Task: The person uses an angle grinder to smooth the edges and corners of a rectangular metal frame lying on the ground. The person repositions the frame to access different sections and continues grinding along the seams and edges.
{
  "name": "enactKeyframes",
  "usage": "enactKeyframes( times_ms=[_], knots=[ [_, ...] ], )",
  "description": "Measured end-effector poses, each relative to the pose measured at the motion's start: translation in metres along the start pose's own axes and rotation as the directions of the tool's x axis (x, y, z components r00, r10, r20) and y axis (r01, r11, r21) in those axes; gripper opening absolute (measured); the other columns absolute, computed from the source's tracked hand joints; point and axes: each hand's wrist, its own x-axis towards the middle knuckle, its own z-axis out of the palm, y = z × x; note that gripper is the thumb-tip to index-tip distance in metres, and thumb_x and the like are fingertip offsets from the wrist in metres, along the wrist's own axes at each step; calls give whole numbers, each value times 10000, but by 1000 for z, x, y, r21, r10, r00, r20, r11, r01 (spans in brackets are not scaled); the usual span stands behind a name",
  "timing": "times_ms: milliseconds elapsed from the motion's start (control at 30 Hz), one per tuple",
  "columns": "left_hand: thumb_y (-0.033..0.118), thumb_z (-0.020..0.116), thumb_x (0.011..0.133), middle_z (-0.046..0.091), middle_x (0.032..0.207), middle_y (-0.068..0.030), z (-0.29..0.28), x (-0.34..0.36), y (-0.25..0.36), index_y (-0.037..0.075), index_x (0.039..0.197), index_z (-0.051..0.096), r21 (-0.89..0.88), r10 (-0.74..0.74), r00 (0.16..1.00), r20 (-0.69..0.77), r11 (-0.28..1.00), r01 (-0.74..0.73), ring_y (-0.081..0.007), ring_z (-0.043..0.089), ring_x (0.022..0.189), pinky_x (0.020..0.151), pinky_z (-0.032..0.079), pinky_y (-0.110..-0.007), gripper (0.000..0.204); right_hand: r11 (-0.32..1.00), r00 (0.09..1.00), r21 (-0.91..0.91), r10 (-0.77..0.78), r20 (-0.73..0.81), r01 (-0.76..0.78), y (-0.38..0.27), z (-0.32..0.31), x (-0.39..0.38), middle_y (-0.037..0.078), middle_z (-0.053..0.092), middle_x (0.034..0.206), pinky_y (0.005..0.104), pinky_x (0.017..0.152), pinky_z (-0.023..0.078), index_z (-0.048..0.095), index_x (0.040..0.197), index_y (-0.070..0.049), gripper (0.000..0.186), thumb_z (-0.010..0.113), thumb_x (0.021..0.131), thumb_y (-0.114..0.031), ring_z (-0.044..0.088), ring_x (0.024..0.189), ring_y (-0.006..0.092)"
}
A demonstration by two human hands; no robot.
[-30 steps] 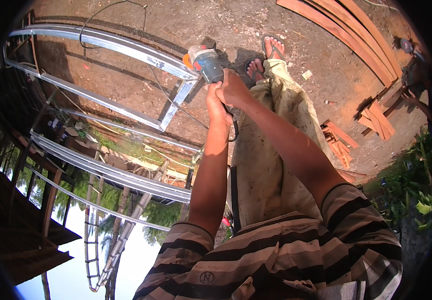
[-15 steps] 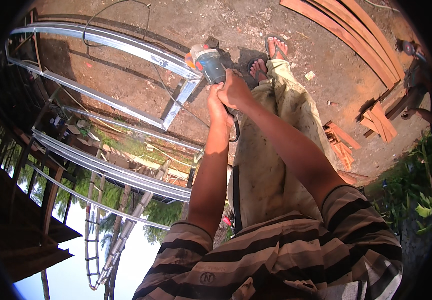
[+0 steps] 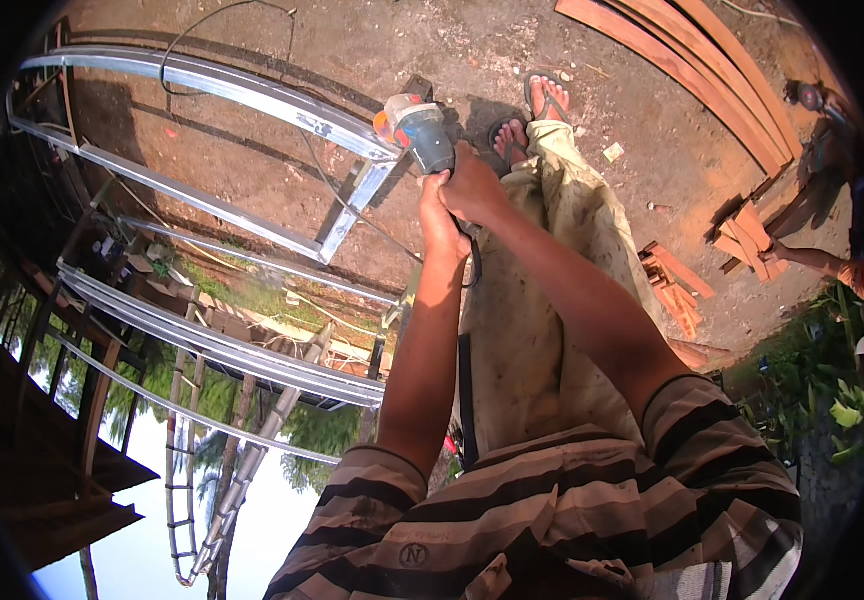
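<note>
Both my hands are closed around the rear handle of an angle grinder (image 3: 425,140), which has a blue body, a grey head and an orange disc at its far left side. My left hand (image 3: 437,205) wraps the handle from the left and below. My right hand (image 3: 473,186) grips it from the right. A black cord (image 3: 475,262) hangs from the handle beside my left wrist. The disc side is at the near-right corner of a silver metal frame (image 3: 352,215); whether it touches the metal I cannot tell.
More metal tubes (image 3: 222,340) lie at the left, near a ladder (image 3: 182,480). Long wooden boards (image 3: 687,75) rest on the dirt at the far right. Wood offcuts (image 3: 677,290) lie right of my legs. A co-worker's hand (image 3: 777,255) is at another wood pile (image 3: 747,240).
The grinder has shifted very slightly to the right and down in view, still in both my hands. At the right, the co-worker's arm has reached over to the wood pile.
</note>
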Motion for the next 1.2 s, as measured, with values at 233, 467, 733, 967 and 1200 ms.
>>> enactKeyframes(
  times_ms=[233, 467, 733, 967, 1200],
  knots=[
    [282, 668, 917, 674, 1024, -34, -3, 2, -4, 151, 1034, 611, -33, 4, 1000, -16, 999, -4, -224, 670, 962, 866, 533, -400, 185, 999, 999, -6, -37, 2, 37, 4, 0, -2, 374, 684, 1007, 565, 875, 540, 483, 1247, 126, 536, 645, 893, -243, 677, 1017, 540],
    [264, 628, 955, 695, 1035, -41, -12, 7, -13, 145, 1039, 627, -91, 15, 1000, -26, 996, -17, -236, 683, 970, 886, 538, -404, 145, 999, 999, -40, -36, -15, 36, 4, 2, -4, 369, 686, 1029, 578, 879, 532, 467, 1304, 138, 613, 656, 864, -244, 676, 1026, 538],
    [345, 652, 938, 703, 1043, -52, -11, 15, -12, 132, 1088, 643, -170, 9, 1000, 9, 985, -7, -237, 689, 980, 873, 550, -403, 260, 996, 999, -82, -36, 5, 36, -10, -5, -1, 357, 687, 979, 570, 853, 538, 500, 1151, 90, 478, 684, 846, -230, 689, 986, 524],
    [358, 652, 934, 703, 1041, -56, -7, 14, -3, 129, 1089, 645, -111, -31, 1000, 3, 993, 32, -240, 687, 962, 858, 553, -421, 277, 994, 998, -83, -66, 0, 66, -4, -2, 8, 354, 689, 977, 559, 836, 548, 506, 1130, 99, 467, 686, 834, -213, 696, 979, 517],
    [335, 653, 933, 703, 1035, -51, -9, 14, -16, 120, 1075, 647, -119, 6, 1000, 3, 993, -6, -244, 689, 958, 851, 555, -420, 257, 990, 999, -135, -41, 8, 42, 3, -5, 0, 322, 719, 951, 564, 837, 572, 510, 1167, 90, 497, 673, 866, -270, 720, 972, 489]
  ],
)
